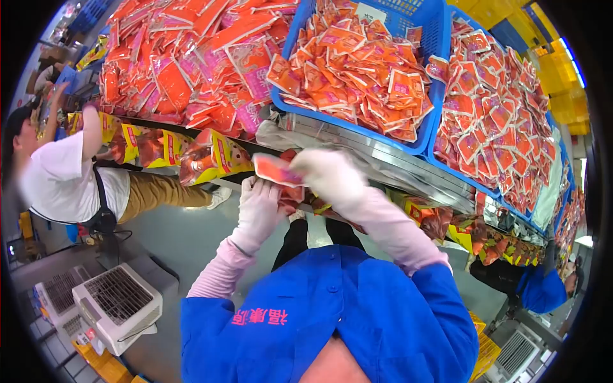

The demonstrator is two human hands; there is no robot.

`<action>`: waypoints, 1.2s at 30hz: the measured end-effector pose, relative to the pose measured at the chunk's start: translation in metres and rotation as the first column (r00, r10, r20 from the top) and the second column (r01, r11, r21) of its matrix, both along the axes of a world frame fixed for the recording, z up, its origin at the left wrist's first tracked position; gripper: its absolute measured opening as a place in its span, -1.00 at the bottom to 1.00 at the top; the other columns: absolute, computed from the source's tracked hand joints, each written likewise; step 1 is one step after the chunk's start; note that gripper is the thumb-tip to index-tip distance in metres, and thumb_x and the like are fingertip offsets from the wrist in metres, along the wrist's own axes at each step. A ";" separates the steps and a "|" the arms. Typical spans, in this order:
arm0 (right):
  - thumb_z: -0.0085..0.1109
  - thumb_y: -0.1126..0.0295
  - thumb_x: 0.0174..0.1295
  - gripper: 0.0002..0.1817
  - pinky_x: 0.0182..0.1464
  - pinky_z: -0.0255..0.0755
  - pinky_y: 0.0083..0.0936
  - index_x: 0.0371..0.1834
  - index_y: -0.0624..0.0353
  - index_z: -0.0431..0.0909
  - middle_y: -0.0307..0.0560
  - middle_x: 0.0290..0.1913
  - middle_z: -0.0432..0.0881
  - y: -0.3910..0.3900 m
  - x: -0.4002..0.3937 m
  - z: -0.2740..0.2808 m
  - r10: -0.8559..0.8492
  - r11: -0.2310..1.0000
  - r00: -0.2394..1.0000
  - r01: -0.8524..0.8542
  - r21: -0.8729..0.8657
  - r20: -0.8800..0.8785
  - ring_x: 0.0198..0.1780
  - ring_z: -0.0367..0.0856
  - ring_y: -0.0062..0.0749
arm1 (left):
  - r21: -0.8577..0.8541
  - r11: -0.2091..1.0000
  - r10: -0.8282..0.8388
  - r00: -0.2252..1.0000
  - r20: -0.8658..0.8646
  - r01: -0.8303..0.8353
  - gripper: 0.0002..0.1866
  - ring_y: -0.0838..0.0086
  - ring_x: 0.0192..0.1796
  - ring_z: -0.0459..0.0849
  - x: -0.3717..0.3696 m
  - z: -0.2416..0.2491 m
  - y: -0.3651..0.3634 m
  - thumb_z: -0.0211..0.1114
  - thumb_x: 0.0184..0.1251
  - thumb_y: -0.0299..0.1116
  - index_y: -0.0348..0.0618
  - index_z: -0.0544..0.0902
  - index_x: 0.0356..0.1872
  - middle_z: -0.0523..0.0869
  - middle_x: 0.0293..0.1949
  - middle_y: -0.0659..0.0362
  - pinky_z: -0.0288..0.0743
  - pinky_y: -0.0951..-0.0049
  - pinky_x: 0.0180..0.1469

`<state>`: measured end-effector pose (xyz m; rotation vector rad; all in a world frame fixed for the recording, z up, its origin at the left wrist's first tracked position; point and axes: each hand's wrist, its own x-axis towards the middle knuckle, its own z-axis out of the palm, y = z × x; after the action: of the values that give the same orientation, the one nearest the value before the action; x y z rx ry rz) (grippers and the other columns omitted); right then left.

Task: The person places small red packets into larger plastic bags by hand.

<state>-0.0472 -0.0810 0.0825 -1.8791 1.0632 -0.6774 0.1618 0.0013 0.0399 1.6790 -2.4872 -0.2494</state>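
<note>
Red packet (272, 170) pinched in right hand (329, 177), left hand (257, 209) with unclear grip, blue basket (431, 27) heaped with sachets (357, 71)

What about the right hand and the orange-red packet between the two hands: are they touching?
Touching. The head view shows the right hand, slightly blurred, with its fingers over one end of the orange-red packet, no gap between.

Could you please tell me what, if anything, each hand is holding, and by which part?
The right hand holds a red packet by its right end. The left hand grips red packaging just below it; exactly where is unclear.
</note>
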 end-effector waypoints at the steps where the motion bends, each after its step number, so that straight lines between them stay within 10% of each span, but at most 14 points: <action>1: 0.10 0.51 0.24 -0.79 -0.01 0.65 -0.25 -0.19 0.11 0.74 0.01 -0.21 0.79 -0.004 0.029 -0.008 0.236 0.916 0.813 -0.368 -0.157 -0.533 -0.13 0.78 -0.06 | -0.053 0.998 -0.035 0.999 0.003 0.035 -0.53 0.26 0.03 0.70 0.003 0.003 0.000 0.47 0.04 -0.18 -0.18 0.67 -0.02 0.77 -0.16 0.09 0.21 -0.04 0.46; 6: 0.29 0.21 0.21 -0.72 0.04 0.64 -0.17 -0.03 -0.07 0.77 -0.03 0.05 0.79 -0.003 0.162 -0.260 0.689 0.722 0.465 -0.513 0.464 -0.556 0.06 0.77 -0.09 | 0.012 0.970 -0.243 0.955 0.169 0.245 -0.85 0.32 -0.09 0.71 0.039 -0.032 0.004 0.35 0.04 -0.32 -0.13 0.75 -0.40 0.74 -0.41 0.15 0.17 -0.22 0.49; 8: 0.30 0.04 0.21 -0.56 0.11 0.63 -0.20 0.11 -0.07 0.77 0.02 0.08 0.79 -0.013 0.176 -0.242 0.559 0.788 0.533 -0.581 0.206 -0.635 0.12 0.77 -0.11 | -0.018 0.964 -0.261 0.959 0.108 0.265 -0.91 0.35 -0.27 0.71 0.040 -0.026 -0.011 0.35 0.07 -0.31 -0.06 0.73 -0.50 0.70 -0.49 0.21 0.24 -0.18 0.46; 9: 0.29 0.02 0.23 -0.56 0.17 0.60 -0.21 0.11 -0.08 0.77 0.03 0.14 0.76 -0.024 0.185 -0.239 0.571 0.820 0.544 -0.344 0.458 -0.615 0.18 0.75 -0.14 | 0.043 0.965 -0.260 0.960 0.101 0.257 -0.89 0.34 -0.26 0.70 0.042 -0.012 -0.017 0.39 0.07 -0.28 -0.04 0.72 -0.50 0.69 -0.49 0.20 0.27 -0.13 0.43; 11: 0.27 0.33 0.20 -0.68 0.10 0.61 -0.20 0.01 0.10 0.75 0.07 -0.07 0.78 -0.024 0.068 -0.036 0.564 0.821 0.679 -0.520 0.234 -0.470 -0.03 0.76 0.00 | 0.132 0.965 -0.219 0.973 -0.071 0.226 -0.82 0.29 -0.21 0.70 0.040 0.023 -0.037 0.47 0.07 -0.17 -0.01 0.72 -0.45 0.69 -0.46 0.19 0.35 -0.01 0.30; 13: 0.26 0.38 0.15 -0.67 0.16 0.58 -0.22 0.00 0.11 0.74 0.06 -0.04 0.76 -0.013 -0.033 0.038 -0.114 0.987 0.956 0.139 0.075 -0.271 0.06 0.73 -0.07 | -0.150 0.974 -0.186 0.977 -0.107 0.169 -0.83 0.26 -0.17 0.70 0.026 0.039 -0.077 0.44 0.10 -0.21 -0.04 0.72 -0.37 0.70 -0.43 0.18 0.38 0.01 0.20; 15: 0.24 0.44 0.14 -0.57 0.18 0.55 -0.19 0.13 0.21 0.65 0.16 0.01 0.74 -0.020 -0.153 0.004 -0.782 0.624 0.607 0.764 -0.165 -0.142 0.11 0.69 0.06 | -0.353 0.931 -0.169 0.962 -0.212 0.086 -0.87 0.23 -0.12 0.70 0.003 0.035 -0.133 0.40 0.18 -0.28 -0.05 0.72 -0.32 0.73 -0.39 0.17 0.43 0.04 0.15; 16: 0.22 0.33 0.24 -0.53 0.15 0.58 -0.12 0.23 0.22 0.58 0.21 -0.02 0.74 -0.032 -0.230 -0.026 -0.810 0.584 0.381 0.605 -0.542 -0.447 0.08 0.71 0.12 | -0.413 0.908 -0.185 0.949 -0.255 0.066 -0.90 0.22 -0.08 0.69 -0.010 0.021 -0.165 0.37 0.23 -0.34 -0.06 0.73 -0.28 0.75 -0.36 0.16 0.46 0.07 0.12; 19: 0.27 0.07 0.26 -0.40 0.15 0.59 -0.05 0.30 0.18 0.51 0.26 -0.02 0.74 -0.042 -0.315 -0.099 -0.436 0.702 0.069 0.650 -0.291 -0.897 0.05 0.74 0.09 | -0.172 0.983 -0.045 0.990 0.136 0.068 -0.82 0.21 -0.10 0.76 -0.038 -0.030 -0.235 0.31 0.27 -0.24 -0.05 0.80 -0.32 0.82 -0.30 0.16 0.55 0.10 0.00; 23: 0.17 0.25 0.31 -0.70 0.17 0.59 -0.08 -0.01 0.15 0.71 0.25 -0.10 0.76 -0.055 -0.328 -0.130 -0.364 0.746 0.111 0.630 -0.218 -0.925 0.05 0.75 0.04 | 0.061 0.994 0.067 0.942 0.328 -0.092 -0.78 0.22 -0.02 0.78 -0.052 -0.024 -0.256 0.27 0.24 -0.22 -0.01 0.86 -0.33 0.84 -0.30 0.16 0.59 0.15 0.00; 26: 0.16 0.38 0.25 -0.81 0.07 0.58 -0.06 -0.16 0.18 0.71 0.27 -0.15 0.74 -0.048 -0.334 -0.091 -0.578 0.715 0.294 0.632 -0.299 -0.761 -0.06 0.72 0.20 | 0.042 0.996 0.084 0.981 -0.175 -0.078 -0.74 0.20 -0.03 0.80 -0.019 -0.009 -0.249 0.34 0.27 -0.18 -0.13 0.82 -0.21 0.81 -0.18 -0.01 0.61 0.17 -0.03; 30: 0.25 0.62 0.14 -0.75 -0.01 0.66 -0.40 -0.10 0.16 0.65 -0.07 -0.19 0.77 -0.016 -0.277 0.003 -0.766 0.628 0.597 0.774 -0.083 -0.237 -0.15 0.76 -0.36 | 0.254 0.967 0.191 0.696 -0.692 -0.012 -0.84 0.51 -0.16 0.69 0.012 0.071 -0.150 0.32 0.37 -0.47 -0.30 0.71 -0.11 0.80 -0.21 0.17 0.55 0.48 -0.08; 33: 0.22 0.76 0.14 -0.63 0.07 0.64 -0.48 -0.02 0.14 0.62 -0.24 -0.14 0.72 0.001 -0.155 0.030 -0.538 0.836 0.808 0.475 0.276 0.241 -0.07 0.72 -0.52 | 0.161 0.986 0.157 0.634 -0.757 -0.052 -0.91 0.49 -0.25 0.68 0.014 0.086 -0.050 0.31 0.31 -0.59 -0.25 0.68 -0.20 0.80 -0.15 0.16 0.57 0.47 -0.15; 36: 0.27 0.50 0.13 -0.77 -0.10 0.60 -0.26 -0.12 0.20 0.60 0.09 -0.29 0.73 0.006 -0.029 0.036 -0.123 0.964 0.992 0.114 0.240 0.021 -0.20 0.78 -0.20 | -0.227 0.974 -0.110 0.841 -0.530 -0.016 -0.89 0.26 -0.36 0.71 0.007 0.020 -0.010 0.38 0.18 -0.56 -0.17 0.66 -0.29 0.76 -0.30 0.10 0.62 0.33 -0.27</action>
<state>-0.0761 -0.0746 0.1186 -1.6014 1.1863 -0.6194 0.1685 -0.0088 0.0597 1.2391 -2.0426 -0.3732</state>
